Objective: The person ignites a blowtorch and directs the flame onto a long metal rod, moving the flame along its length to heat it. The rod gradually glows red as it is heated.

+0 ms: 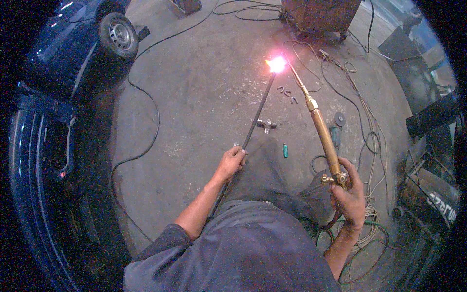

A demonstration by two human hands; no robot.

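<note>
My left hand (pixel 231 164) is closed round a long dark metal rod (pixel 260 109), which slants up and away from me. In my right hand (pixel 351 194) is a brass gas torch (pixel 324 134), gripped at its valve end with the knobs beside my thumb. The torch tip meets the far end of the rod in a bright pinkish-white glow (pixel 277 64), with orange flame at its left. That glare hides the exact contact between tip and rod. Several short bent metal pieces (pixel 288 93) lie on the floor just below the glow.
On the concrete floor (pixel 194 107) lie a hammer (pixel 266 125), a green lighter (pixel 285 150) and an angle grinder (pixel 336 129). Cables and hoses (pixel 372 141) tangle at the right. A blue vehicle (pixel 48 63) with a wheel (pixel 117 35) stands left; a rusty metal box (pixel 318 17) stands far ahead.
</note>
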